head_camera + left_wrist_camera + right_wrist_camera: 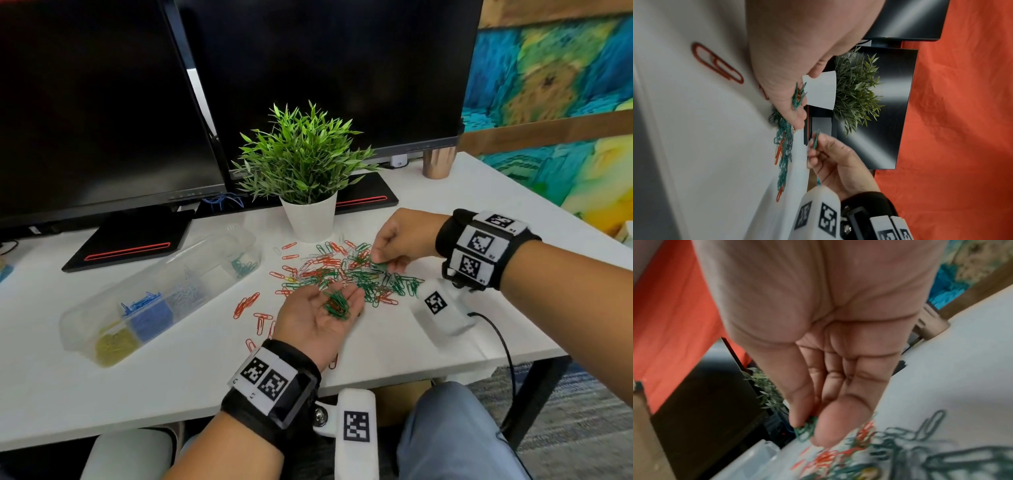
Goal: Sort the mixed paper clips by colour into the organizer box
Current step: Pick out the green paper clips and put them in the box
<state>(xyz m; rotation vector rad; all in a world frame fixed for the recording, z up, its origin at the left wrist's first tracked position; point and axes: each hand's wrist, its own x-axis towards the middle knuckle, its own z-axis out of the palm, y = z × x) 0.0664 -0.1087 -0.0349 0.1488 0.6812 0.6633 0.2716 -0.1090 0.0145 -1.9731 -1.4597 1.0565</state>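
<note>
The left hand [320, 317] lies palm up at the lower centre of the head view, fingers relaxed and spread into a shallow cup, probably so that it serves as a tray for the small bunch of green clips [337, 305] resting on it. A red strand or 2 seems to be tangled in that bunch. The right hand [399, 245], at centre right, pinches a green clip [815, 140] between thumb and fingertips just above the mixed pile [346, 274]. The pile is thin bent wire with a glossy coating in green, red and white, loosely interlocked on the smooth white desk [171, 377]. The organizer box [154, 298], clear ridged plastic, lies at centre left, holding yellow, blue, pale and a few green clips in separate compartments.
</note>
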